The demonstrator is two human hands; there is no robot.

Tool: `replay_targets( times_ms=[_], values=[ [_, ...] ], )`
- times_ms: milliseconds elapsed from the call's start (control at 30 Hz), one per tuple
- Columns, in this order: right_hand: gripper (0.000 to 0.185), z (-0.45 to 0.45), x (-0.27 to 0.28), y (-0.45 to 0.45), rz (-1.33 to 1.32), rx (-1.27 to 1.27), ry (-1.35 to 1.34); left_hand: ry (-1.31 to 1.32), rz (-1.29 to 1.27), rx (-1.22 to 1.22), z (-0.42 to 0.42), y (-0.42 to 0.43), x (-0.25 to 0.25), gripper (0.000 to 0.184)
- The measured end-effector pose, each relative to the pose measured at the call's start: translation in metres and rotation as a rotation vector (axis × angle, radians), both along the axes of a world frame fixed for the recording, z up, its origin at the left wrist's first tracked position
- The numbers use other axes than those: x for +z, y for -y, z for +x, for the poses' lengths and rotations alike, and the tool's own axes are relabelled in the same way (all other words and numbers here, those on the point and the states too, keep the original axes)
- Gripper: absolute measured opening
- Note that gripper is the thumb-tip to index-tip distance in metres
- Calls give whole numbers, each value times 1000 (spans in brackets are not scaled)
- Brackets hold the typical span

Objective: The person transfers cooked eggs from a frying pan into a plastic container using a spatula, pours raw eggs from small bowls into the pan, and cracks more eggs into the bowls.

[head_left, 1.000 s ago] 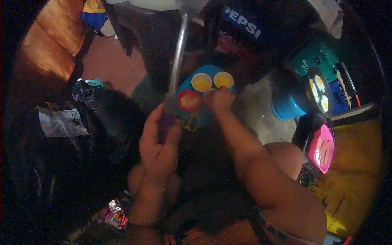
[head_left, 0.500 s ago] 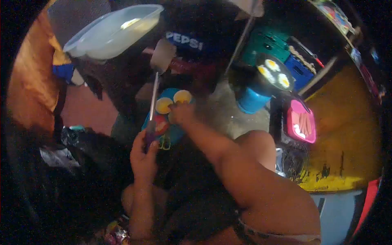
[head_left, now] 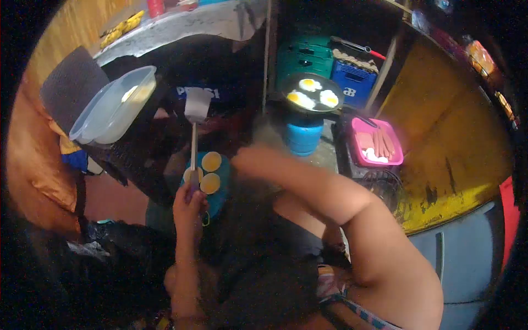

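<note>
My left hand (head_left: 187, 208) is closed around the handle of a metal turner (head_left: 197, 104), whose flat blade points up and away. Behind and beside the handle, several small round cups or discs with pale yellow tops (head_left: 211, 161) rest on a teal plate or board (head_left: 218, 201). One is partly covered by the turner. My right hand (head_left: 243, 159) is just right of them, apart from the teal surface, with the forearm stretched across from the right. Motion smears its fingers, so its grip is unclear.
A frying pan (head_left: 290, 87) with three fried eggs (head_left: 329, 98) sits over a blue cylinder (head_left: 303, 137). Right of it, a pink container (head_left: 397, 144) holds sausages and white pieces. A translucent plastic tub (head_left: 107, 110) stands left. Crates (head_left: 352, 91) and bananas (head_left: 122, 28) are farther back.
My right hand has moved off the yellow-topped rounds, and three now show on the teal surface instead of two. The view has shifted; my left hand still holds the turner.
</note>
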State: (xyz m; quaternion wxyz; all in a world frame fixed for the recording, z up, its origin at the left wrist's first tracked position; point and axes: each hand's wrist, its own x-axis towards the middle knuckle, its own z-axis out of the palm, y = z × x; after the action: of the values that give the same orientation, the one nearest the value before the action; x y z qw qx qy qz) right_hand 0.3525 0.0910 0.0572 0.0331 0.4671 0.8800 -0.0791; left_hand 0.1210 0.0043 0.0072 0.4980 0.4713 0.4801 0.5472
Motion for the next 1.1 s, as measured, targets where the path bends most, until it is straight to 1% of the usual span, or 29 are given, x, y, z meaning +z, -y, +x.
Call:
replay_targets(
  times_ms=[67,133,167,200,267,367,467,533,600,667,733,767,867,1100],
  values=[
    [21,29,6,22,4,-20,-67,-183,15,-54,30,-18,22,34],
    [22,47,-9,30,92,-52,-84,-585,356,-8,60,-46,30,38],
    [23,53,-22,29,89,-66,-97,-781,528,15,74,-62,33,41],
    [24,59,-34,28,86,-81,-110,-889,621,-8,90,-76,41,42],
    [26,64,-59,19,-13,-110,-153,-1104,809,-61,125,-103,56,45],
    [27,59,-51,12,-73,-214,-201,-1445,721,-97,176,-126,81,40],
    [43,52,-89,-13,-84,-148,-281,-1592,742,-155,216,-139,98,30],
    [46,51,-113,-20,2,-6,-329,-1637,815,-141,233,-148,98,24],
    [49,51,-106,-19,-21,46,-297,-1689,861,-142,244,-156,96,21],
    [49,49,-81,-12,-155,8,-183,-1743,882,-158,251,-164,94,20],
    [51,55,-57,-6,-259,6,-221,-1775,853,-177,258,-168,93,20],
    [52,56,-52,-6,-310,8,-239,-1791,838,-184,260,-170,91,20],
    [57,37,-137,-41,-159,105,-365,-1770,840,-179,266,-177,84,22],
    [60,34,-106,-32,-257,50,-386,-1722,731,-173,291,-200,68,26]
  ],
)
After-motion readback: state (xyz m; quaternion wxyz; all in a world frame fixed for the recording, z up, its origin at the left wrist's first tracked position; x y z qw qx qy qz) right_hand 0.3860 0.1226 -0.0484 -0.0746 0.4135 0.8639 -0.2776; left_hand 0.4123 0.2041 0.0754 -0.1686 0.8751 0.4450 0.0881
